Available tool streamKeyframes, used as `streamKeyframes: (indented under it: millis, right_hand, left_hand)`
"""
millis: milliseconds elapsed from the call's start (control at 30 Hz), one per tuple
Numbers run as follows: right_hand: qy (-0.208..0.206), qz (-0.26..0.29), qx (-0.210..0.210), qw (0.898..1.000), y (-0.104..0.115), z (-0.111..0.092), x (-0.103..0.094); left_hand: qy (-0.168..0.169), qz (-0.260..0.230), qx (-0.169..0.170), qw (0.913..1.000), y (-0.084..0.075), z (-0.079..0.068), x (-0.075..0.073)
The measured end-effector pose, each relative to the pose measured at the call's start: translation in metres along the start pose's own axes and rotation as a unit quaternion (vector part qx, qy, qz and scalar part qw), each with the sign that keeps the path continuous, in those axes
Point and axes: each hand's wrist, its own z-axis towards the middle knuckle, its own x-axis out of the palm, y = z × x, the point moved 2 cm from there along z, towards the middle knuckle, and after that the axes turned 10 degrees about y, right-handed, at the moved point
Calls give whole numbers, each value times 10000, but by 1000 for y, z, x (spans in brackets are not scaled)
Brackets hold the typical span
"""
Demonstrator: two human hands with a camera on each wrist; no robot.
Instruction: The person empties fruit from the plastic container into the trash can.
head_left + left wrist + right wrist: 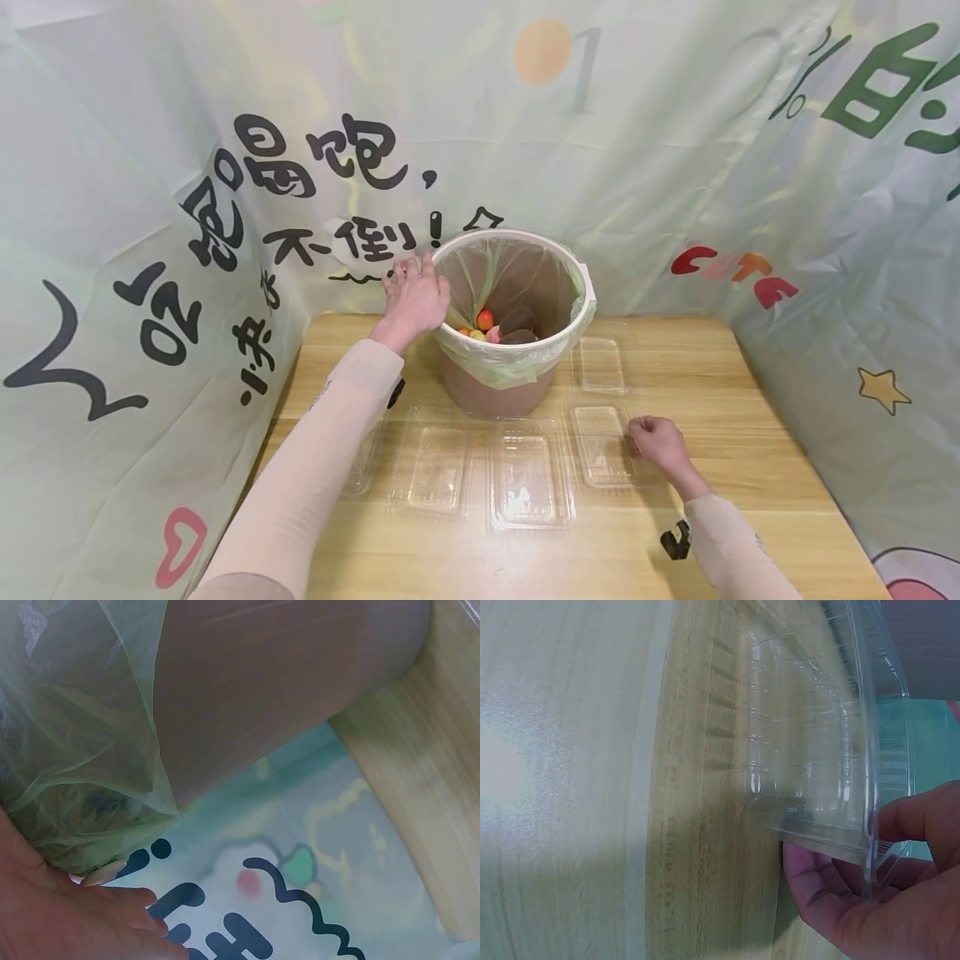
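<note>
A brown bin (491, 387) with a white rim and a thin green plastic bag (82, 750) as liner stands at the back of the table. My left hand (418, 296) rests at the left of its rim, fingers spread and fairly straight, beside the bag's folded edge. Inside the bin lie a red-orange round piece (485, 319), a pink piece (492, 334), yellow bits and dark brown pieces (517, 321). On the right, my right hand (658, 446) pinches the edge of a clear plastic container (810, 735) between thumb and curled fingers.
More clear plastic containers lie on the wooden table (420, 558): one at front centre (528, 475), one to its left (431, 467), another behind on the right (600, 362). One at far left is partly behind my left sleeve. Printed cloth walls (637, 167) enclose the table.
</note>
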Motion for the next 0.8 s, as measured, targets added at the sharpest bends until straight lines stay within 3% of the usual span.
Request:
streamKeyframes:
  millis: [633, 800]
  right_hand:
    - [-46, 59, 66, 10000, -1, -3, -1]
    - [-98, -217, -61, 9997, 5, -1, -3]
  left_hand:
    - [16, -23, 73, 10000, -2, 3, 1]
    - [20, 4, 32, 10000, 2, 0, -3]
